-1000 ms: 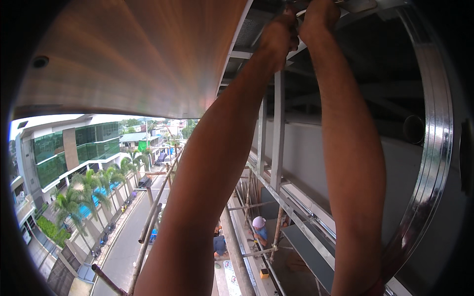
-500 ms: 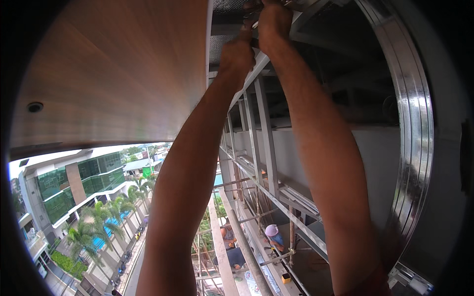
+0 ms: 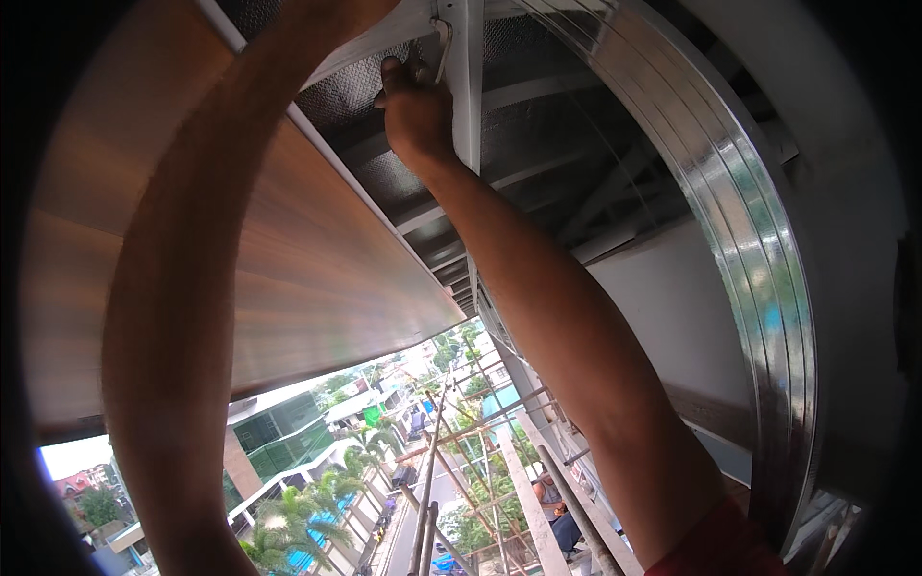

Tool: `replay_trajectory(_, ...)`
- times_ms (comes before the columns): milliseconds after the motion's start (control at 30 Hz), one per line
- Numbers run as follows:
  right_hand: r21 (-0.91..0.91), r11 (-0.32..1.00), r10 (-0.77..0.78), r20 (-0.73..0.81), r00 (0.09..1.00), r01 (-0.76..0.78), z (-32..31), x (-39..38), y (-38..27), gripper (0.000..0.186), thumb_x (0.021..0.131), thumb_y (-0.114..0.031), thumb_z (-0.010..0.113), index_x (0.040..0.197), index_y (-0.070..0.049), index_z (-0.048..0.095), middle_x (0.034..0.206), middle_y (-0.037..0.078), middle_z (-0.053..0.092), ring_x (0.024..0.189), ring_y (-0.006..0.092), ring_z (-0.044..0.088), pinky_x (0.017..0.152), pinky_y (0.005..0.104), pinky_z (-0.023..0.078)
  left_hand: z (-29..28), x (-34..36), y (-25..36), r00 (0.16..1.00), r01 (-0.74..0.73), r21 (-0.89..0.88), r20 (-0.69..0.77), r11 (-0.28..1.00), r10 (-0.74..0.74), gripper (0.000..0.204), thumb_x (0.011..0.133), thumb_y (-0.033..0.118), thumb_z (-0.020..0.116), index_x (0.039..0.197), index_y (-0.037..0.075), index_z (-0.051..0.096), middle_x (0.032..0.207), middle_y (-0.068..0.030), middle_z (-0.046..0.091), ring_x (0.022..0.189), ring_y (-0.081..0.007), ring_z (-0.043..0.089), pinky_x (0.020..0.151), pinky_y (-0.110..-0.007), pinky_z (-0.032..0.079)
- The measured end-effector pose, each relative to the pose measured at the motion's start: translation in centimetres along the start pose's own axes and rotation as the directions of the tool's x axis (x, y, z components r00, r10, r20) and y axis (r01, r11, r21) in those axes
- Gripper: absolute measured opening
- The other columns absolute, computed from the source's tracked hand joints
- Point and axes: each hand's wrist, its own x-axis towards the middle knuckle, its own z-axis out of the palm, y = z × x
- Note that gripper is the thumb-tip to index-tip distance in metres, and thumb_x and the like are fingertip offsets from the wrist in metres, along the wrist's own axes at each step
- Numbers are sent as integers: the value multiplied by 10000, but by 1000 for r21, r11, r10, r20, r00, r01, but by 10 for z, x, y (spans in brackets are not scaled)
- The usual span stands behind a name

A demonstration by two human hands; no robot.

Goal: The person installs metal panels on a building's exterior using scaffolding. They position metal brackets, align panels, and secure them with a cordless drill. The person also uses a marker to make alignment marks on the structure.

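My right hand (image 3: 418,115) is raised to the metal framing overhead, its fingers curled round a metal clamp. The clamp's curved jaw (image 3: 444,48) rises above the fist beside a pale metal beam (image 3: 465,86); the rest of it is hidden by the fingers. Up at the top edge, my left hand (image 3: 370,10) shows only near the wrist, next to another pale metal member (image 3: 379,40). Its fingers are out of the picture, so I cannot tell what they touch. Silvery textured sheeting (image 3: 351,82) lies behind the framing.
A wood-look ceiling panel (image 3: 317,259) with a pale edge fills the left. A shiny ribbed metal strip (image 3: 740,211) curves down the right side. Far below are scaffold poles (image 3: 432,451), planks (image 3: 528,490), a seated person (image 3: 552,504), palms and a street.
My view has turned, and the ceiling panel's edge now slants across. My hands have parted: the left is further left and mostly out of view, the right lower with the clamp showing.
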Motion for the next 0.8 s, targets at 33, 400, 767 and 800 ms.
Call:
replay_trajectory(33, 121, 991, -45, -55, 997, 51, 16, -10, -5, 325, 922, -323, 579, 861, -6, 617, 730, 180, 639, 722, 364, 630, 694, 467, 455, -14, 15, 0, 993, 8, -27, 117, 1000, -5, 523, 945, 487, 542, 1138, 8, 632, 863, -94, 677, 807, -202, 611, 799, -382, 492)
replay_trajectory(400, 76, 993, -88, -22, 996, 90, 6, 6, -10, 351, 952, -309, 553, 863, 26, 608, 761, 160, 638, 732, 278, 607, 708, 415, 453, -12, 39, -21, 929, 244, -284, 345, 927, -138, 439, 964, 379, 568, 1113, -29, 633, 975, -94, 672, 919, -180, 598, 892, -315, 462)
replay_trajectory(767, 120, 981, -137, -126, 982, 153, 30, -2, -7, 296, 929, -266, 592, 895, 27, 600, 796, 202, 619, 786, 376, 594, 733, 478, 453, -20, 24, -15, 942, 268, -122, 244, 956, -233, 306, 995, 269, 537, 1079, -9, 633, 959, -48, 676, 865, -129, 599, 802, -303, 488)
replay_trajectory(800, 130, 988, -72, -98, 993, 85, 37, -7, -14, 281, 917, -255, 613, 927, 26, 611, 856, 236, 647, 853, 437, 617, 762, 501, 464, -29, 19, -18, 947, 240, -179, 258, 954, -190, 306, 996, 266, 534, 1079, -12, 633, 959, -51, 676, 863, -128, 600, 803, -300, 488)
